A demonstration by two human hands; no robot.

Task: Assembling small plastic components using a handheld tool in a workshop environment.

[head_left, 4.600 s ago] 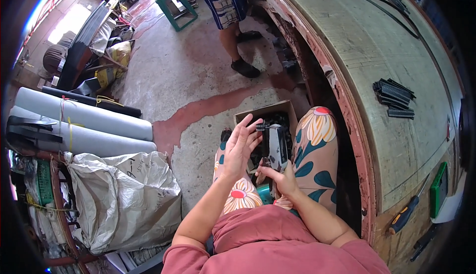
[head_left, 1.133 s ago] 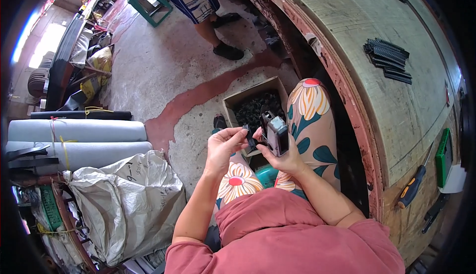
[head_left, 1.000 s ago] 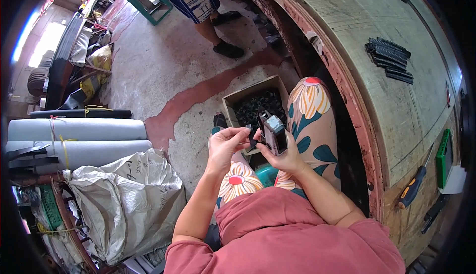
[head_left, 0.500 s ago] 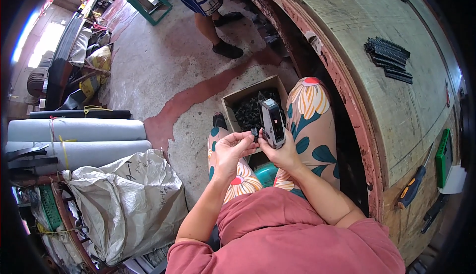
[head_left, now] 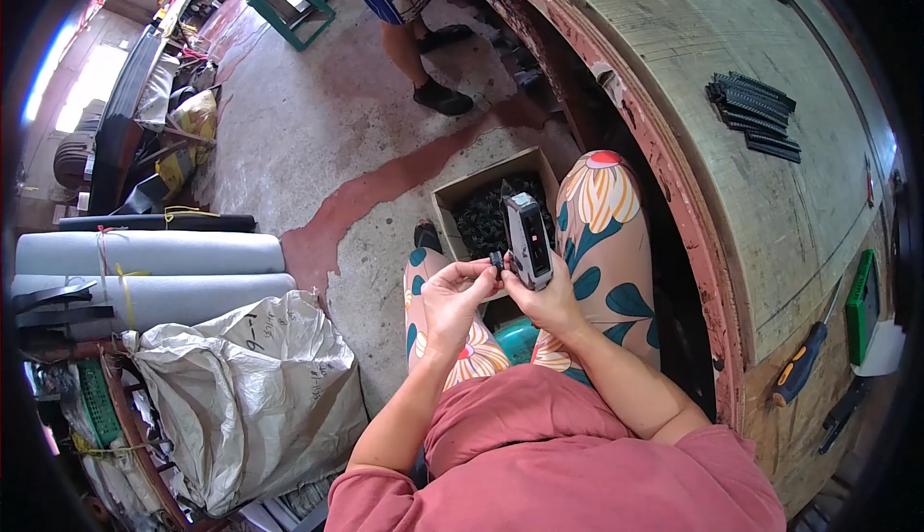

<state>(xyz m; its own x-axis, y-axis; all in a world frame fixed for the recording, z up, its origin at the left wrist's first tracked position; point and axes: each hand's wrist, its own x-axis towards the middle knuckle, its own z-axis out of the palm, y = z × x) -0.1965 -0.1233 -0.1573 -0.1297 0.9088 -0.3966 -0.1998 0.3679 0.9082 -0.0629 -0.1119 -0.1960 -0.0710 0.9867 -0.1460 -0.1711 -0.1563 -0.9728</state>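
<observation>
Over my lap, my left hand (head_left: 456,291) pinches a small black part (head_left: 497,260) between thumb and fingertips. My right hand (head_left: 547,303) is wrapped round the near end of a grey and black handheld tool (head_left: 528,237) with a narrow, dark far end; its exact kind is unclear. The small part is close beside the tool, by my right thumb; whether they touch I cannot tell. Beyond my hands, between my knees, an open cardboard box (head_left: 517,164) holds many small black pieces (head_left: 476,216). The tool hides part of the box.
A wooden workbench (head_left: 664,41) on my right carries black ribbed strips (head_left: 753,114), a screwdriver (head_left: 799,368) and a green item (head_left: 860,306). Grey rolls (head_left: 154,253) and a white sack (head_left: 241,388) are on my left. Another person (head_left: 409,46) stands ahead near a green stool (head_left: 289,12).
My left hand and the small black part have shifted slightly, and the part looks turned. My right hand and the tool stay nearly still. The other person's leg has moved a little.
</observation>
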